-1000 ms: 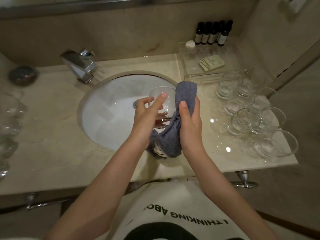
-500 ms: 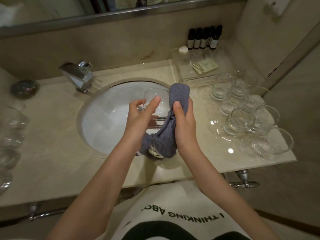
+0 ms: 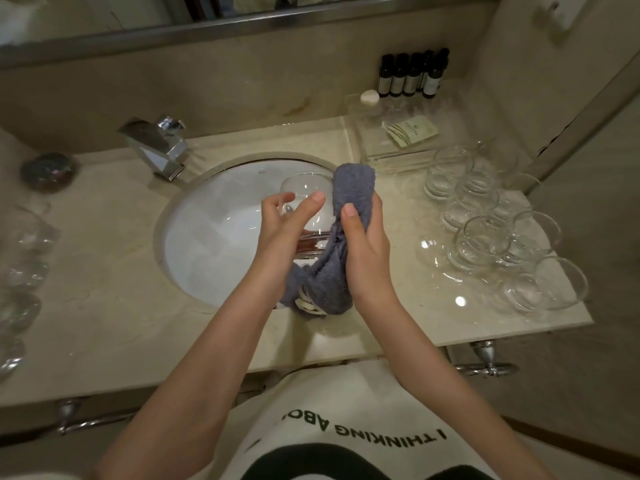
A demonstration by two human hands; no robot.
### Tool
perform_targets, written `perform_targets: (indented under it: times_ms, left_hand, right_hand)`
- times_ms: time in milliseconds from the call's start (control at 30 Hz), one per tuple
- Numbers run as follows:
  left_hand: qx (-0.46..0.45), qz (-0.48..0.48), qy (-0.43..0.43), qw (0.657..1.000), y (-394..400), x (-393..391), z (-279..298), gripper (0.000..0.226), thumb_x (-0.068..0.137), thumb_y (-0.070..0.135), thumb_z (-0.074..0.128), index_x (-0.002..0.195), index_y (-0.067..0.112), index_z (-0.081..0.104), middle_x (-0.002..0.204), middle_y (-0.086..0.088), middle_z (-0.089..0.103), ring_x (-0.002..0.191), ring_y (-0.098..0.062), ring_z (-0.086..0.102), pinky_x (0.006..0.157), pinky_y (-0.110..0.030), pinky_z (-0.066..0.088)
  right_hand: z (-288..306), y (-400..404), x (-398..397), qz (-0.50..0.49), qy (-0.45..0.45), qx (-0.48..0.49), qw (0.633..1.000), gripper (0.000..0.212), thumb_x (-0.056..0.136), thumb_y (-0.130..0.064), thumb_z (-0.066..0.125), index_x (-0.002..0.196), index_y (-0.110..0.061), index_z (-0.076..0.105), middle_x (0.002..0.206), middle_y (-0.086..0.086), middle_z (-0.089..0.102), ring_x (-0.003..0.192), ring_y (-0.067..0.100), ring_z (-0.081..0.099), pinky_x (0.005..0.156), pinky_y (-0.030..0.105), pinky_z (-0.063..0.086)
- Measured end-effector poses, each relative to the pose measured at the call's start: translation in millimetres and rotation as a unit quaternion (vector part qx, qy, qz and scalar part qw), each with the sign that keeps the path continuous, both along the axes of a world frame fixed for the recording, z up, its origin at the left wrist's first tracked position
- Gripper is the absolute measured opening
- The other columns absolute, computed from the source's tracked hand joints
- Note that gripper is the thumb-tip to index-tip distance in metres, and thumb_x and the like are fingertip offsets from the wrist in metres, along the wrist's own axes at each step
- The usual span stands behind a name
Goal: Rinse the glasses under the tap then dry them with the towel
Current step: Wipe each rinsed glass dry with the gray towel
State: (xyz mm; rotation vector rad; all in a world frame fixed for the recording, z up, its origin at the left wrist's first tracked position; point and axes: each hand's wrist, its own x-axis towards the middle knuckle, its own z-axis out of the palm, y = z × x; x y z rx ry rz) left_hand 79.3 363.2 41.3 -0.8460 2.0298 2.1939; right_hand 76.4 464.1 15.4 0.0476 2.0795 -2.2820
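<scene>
Over the white basin (image 3: 207, 244) sunk in the bench (image 3: 104, 306), the left hand (image 3: 287, 233) curls its fingers and thumb round a clear glass (image 3: 304, 192), tipped on its side. The right hand (image 3: 363, 244) grips a grey towel (image 3: 349, 188) pressed against the glass's right side; its tail hangs over the bench's front edge. Clear glasses (image 3: 485, 237) crowd the bench's right end, more blurred ones (image 3: 20, 271) the left edge. The chrome tap (image 3: 156, 143) stands at the back left, dark bottles (image 3: 412, 76) in the back right corner behind a clear tray (image 3: 391, 157) holding a sachet (image 3: 412, 131) with unreadable print. The shirt (image 3: 346, 427) reads "I THINKING ABO".
</scene>
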Motion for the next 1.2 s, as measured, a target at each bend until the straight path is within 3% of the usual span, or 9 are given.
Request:
perform_targets:
  times_ms: [200, 300, 400, 500, 667, 833, 933, 1100, 1200]
  left_hand:
    - [0.006, -0.009, -0.002, 1.000, -4, -1, 1, 0.057, 0.078, 0.039, 0.078, 0.125, 0.018, 0.054, 0.117, -0.008, 0.065, 0.065, -0.004, 0.069, 0.056, -0.017, 0.051]
    - [0.098, -0.014, -0.005, 0.995, -1, 4, 5, 0.051, 0.073, 0.039, 0.073, 0.114, 0.011, 0.061, 0.096, -0.008, 0.070, 0.067, -0.013, 0.070, 0.054, -0.021, 0.052]
    - [0.170, -0.024, -0.033, 0.985, -4, 9, 2, 0.025, 0.089, 0.038, 0.059, 0.091, 0.014, 0.063, 0.073, 0.000, 0.072, 0.061, -0.012, 0.069, 0.051, -0.019, 0.052]
    - [0.196, 0.013, -0.053, 0.979, -5, 9, 1, 0.047, 0.074, 0.046, 0.070, 0.101, 0.008, 0.061, 0.083, -0.005, 0.068, 0.058, -0.014, 0.068, 0.050, -0.020, 0.051]
    - [0.103, 0.036, -0.028, 0.994, -8, 8, -3, 0.075, 0.059, 0.055, 0.068, 0.116, 0.005, 0.063, 0.095, -0.007, 0.067, 0.066, -0.014, 0.066, 0.054, -0.023, 0.049]
    - [0.153, 0.034, -0.013, 0.988, -11, 12, 3, 0.040, 0.083, 0.042, 0.054, 0.098, 0.006, 0.066, 0.083, -0.009, 0.070, 0.070, -0.020, 0.066, 0.063, -0.026, 0.052]
    - [0.190, 0.023, -0.016, 0.981, -10, 17, 9, 0.043, 0.092, 0.040, 0.045, 0.105, 0.004, 0.065, 0.081, -0.011, 0.072, 0.065, -0.022, 0.069, 0.054, -0.023, 0.056]
    - [0.138, 0.030, -0.007, 0.990, -13, 20, 4, 0.084, 0.064, 0.059, 0.068, 0.130, 0.012, 0.048, 0.107, -0.007, 0.067, 0.071, -0.013, 0.069, 0.055, -0.026, 0.056]
    - [0.092, 0.019, 0.035, 0.995, -18, 20, 1, 0.070, 0.068, 0.055, 0.074, 0.120, 0.018, 0.046, 0.092, 0.002, 0.068, 0.072, -0.009, 0.070, 0.065, -0.030, 0.058]
  right_hand:
    - [0, -2, -3, 0.007, -0.002, 0.008, 1.000, 0.046, 0.094, -0.041, 0.044, 0.138, -0.026, 0.042, 0.121, -0.009, 0.062, 0.112, 0.007, 0.059, 0.098, 0.027, 0.045]
    - [-2, -1, -5, 0.007, -0.092, -0.103, 0.990, 0.044, 0.100, -0.038, 0.043, 0.142, -0.022, 0.041, 0.131, 0.002, 0.058, 0.121, 0.017, 0.056, 0.108, 0.040, 0.042]
    - [-1, 0, -1, 0.014, -0.085, -0.086, 0.993, 0.043, 0.100, -0.037, 0.045, 0.140, -0.023, 0.042, 0.129, 0.000, 0.059, 0.118, 0.015, 0.058, 0.106, 0.038, 0.045]
    - [3, -4, 9, 0.022, -0.016, 0.007, 1.000, 0.053, 0.090, -0.043, 0.045, 0.140, -0.027, 0.041, 0.124, -0.010, 0.060, 0.114, 0.005, 0.058, 0.098, 0.026, 0.047]
    - [5, -10, 17, 0.038, 0.077, 0.089, 0.992, 0.057, 0.092, -0.044, 0.043, 0.145, -0.029, 0.032, 0.137, -0.007, 0.053, 0.122, 0.010, 0.054, 0.103, 0.039, 0.044]
    - [5, -11, 12, 0.019, -0.009, -0.030, 0.999, 0.028, 0.101, -0.038, 0.041, 0.129, -0.036, 0.037, 0.114, -0.019, 0.057, 0.103, -0.007, 0.057, 0.091, 0.015, 0.046]
    - [4, -10, 8, 0.002, -0.056, -0.088, 0.995, 0.027, 0.102, -0.036, 0.037, 0.129, -0.035, 0.039, 0.115, -0.017, 0.056, 0.112, 0.002, 0.056, 0.102, 0.026, 0.045]
    - [7, -14, 13, 0.016, -0.014, -0.054, 0.998, 0.023, 0.103, -0.028, 0.039, 0.125, -0.035, 0.041, 0.106, -0.022, 0.057, 0.088, -0.020, 0.057, 0.074, 0.003, 0.043]
    - [4, -18, 13, 0.019, -0.006, -0.040, 0.999, 0.024, 0.103, -0.030, 0.040, 0.126, -0.035, 0.039, 0.108, -0.022, 0.058, 0.091, -0.018, 0.057, 0.079, 0.006, 0.044]
